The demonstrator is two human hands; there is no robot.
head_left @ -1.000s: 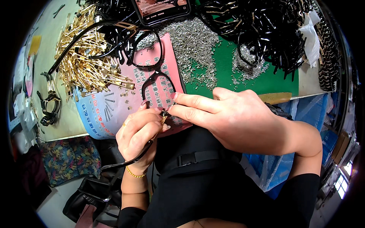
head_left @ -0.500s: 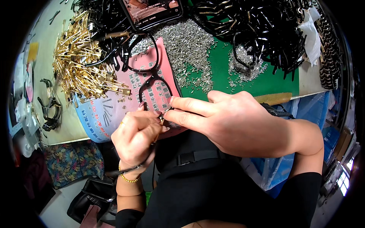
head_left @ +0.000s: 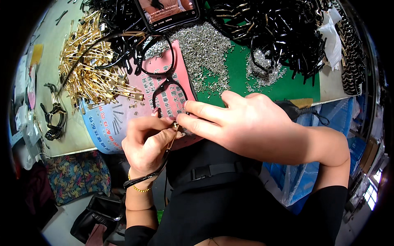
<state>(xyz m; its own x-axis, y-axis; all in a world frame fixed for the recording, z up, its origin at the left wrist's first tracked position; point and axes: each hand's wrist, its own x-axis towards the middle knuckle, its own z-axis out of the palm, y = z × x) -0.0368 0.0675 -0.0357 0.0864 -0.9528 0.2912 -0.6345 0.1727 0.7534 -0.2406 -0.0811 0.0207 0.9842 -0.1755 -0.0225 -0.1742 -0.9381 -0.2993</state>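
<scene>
A black eyeglasses frame [head_left: 175,59] stands on end in front of me, its two rims one above the other, over a pink and blue printed mat [head_left: 95,133]. My left hand [head_left: 144,141] pinches a temple arm [head_left: 168,153] with gold metal and a black tip near the frame's lower corner. That black tip runs down across my wrist. Meeting it there, my right hand [head_left: 246,123] has its index and middle fingers closed on the frame's corner. Fingertips hide most of the joint between temple and frame. A second temple extends to the left from the frame's far end.
Gold temple cores [head_left: 88,61] lie heaped at left, and small silver metal pieces [head_left: 205,53] are spread behind the frame. Black temples [head_left: 287,37] pile up at back right. A phone [head_left: 168,14] stands at the back; a black-handled tool [head_left: 293,110] lies beyond my right wrist.
The frame has turned slightly, and its far temple now reaches farther left. The temple in my left hand has tilted so more of its gold and black length shows. Both hands stay together.
</scene>
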